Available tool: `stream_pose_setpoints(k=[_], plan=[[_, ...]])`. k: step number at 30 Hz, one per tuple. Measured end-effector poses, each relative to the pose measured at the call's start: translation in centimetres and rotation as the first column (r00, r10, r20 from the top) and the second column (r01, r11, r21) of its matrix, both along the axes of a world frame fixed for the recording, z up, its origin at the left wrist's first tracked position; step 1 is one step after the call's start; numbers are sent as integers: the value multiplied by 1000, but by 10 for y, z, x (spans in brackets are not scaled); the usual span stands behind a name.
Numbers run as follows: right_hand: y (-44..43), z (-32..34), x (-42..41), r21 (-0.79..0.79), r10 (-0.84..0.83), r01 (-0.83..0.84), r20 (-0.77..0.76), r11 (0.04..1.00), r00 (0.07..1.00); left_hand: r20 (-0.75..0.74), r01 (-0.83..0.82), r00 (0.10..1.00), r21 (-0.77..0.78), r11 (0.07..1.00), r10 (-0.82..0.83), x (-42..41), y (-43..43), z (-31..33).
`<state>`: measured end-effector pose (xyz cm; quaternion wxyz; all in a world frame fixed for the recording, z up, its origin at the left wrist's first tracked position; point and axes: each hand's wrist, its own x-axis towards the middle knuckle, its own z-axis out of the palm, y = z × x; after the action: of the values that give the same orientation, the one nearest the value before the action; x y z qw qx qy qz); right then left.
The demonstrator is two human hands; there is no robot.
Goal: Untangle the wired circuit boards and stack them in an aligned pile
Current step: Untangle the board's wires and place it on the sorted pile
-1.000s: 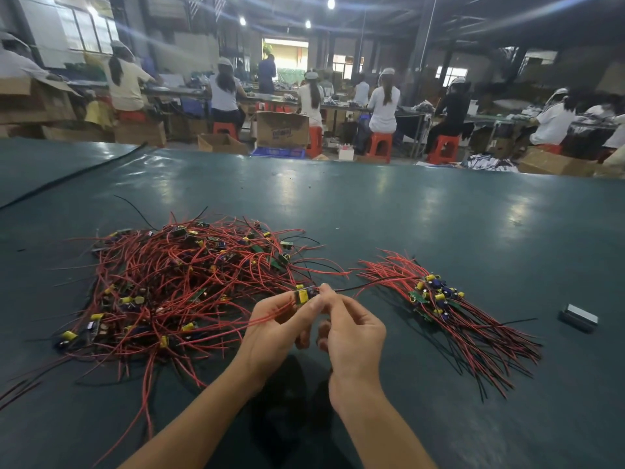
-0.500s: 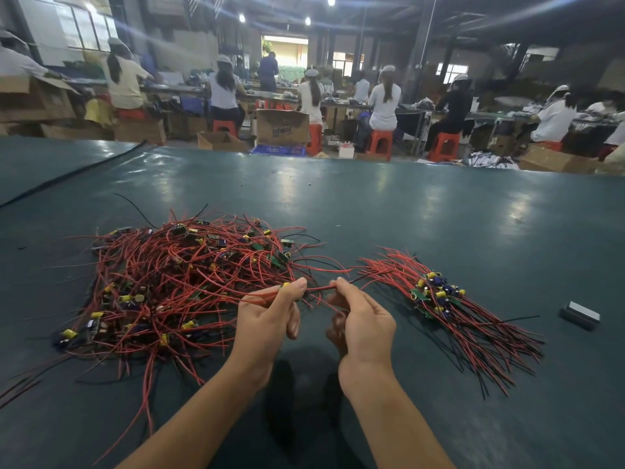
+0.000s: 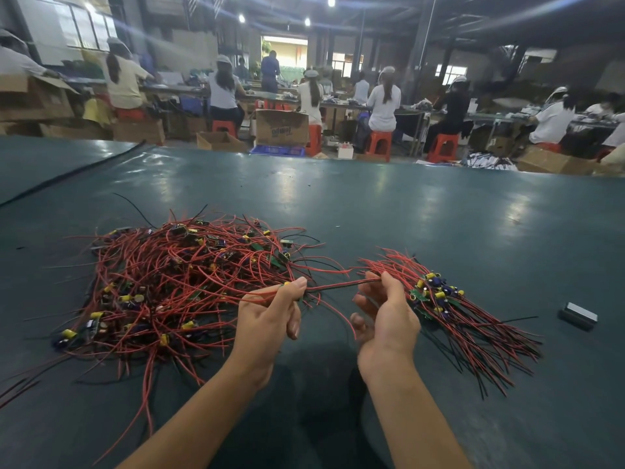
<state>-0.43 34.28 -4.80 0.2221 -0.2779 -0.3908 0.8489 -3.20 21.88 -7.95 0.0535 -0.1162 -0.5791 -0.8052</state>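
1. While the big tangled heap [image 3: 176, 282] of red-wired circuit boards sprawls across the green table [image 3: 422, 214], everything else sits to its right, so I'll use it as the marker.
2. Your left hand [image 3: 267, 319] is at the heap's near right edge, thumb and fingers curled tight round one end of a red wire [image 3: 338, 287]. Can't tell if there's a board in that grip.
3. That wire runs pretty straight, rightward from the heap, to your right hand [image 3: 389, 316], which pinches it up top with the other fingers loosely curled.
4. Further right of the heap lies the sorted pile [image 3: 439, 299], boards bunched together, wires fanning toward you.
5. Farthest right from the heap: a small grey block [image 3: 579, 315].
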Motion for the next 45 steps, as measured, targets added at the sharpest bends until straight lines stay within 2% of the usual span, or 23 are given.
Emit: stream_pose_setpoints(k=[7,12,16,20,23,28,33,36,41,45], plan=[[4,1,-1,-76,-10,9,-19,997,1000,-6,37,999,-3,999,-37,-1,1,1],[3,-2,1,81,7,-6,-12,997,1000,-19,55,998,-29,998,-55,-2,-4,1],[-9,-4,5,183,149,-145,-11,972,989,-5,39,999,-26,999,-39,-6,-8,0],[-33,-9,10,309,327,-302,-30,902,944,-21,36,999,-131,991,-39,-8,-9,-4],[-48,-11,14,370,401,-354,-56,859,914,-33,73,996,-150,986,-79,-8,-8,-6],[-46,-12,12,277,375,-349,-44,895,926,-57,143,986,-186,972,-156,-6,-8,-6],[-42,-10,9,321,306,-286,-12,903,952,-85,61,993,-212,975,-81,0,-8,-1],[-23,-5,3,237,214,-214,29,948,976,-76,25,996,-173,985,-39,-2,-12,4],[12,-2,-2,51,123,-122,-12,991,992,-81,52,994,-201,978,-69,2,-9,7],[18,-1,-3,28,94,-94,-21,995,995,-92,69,992,-201,977,-89,5,-5,7]])
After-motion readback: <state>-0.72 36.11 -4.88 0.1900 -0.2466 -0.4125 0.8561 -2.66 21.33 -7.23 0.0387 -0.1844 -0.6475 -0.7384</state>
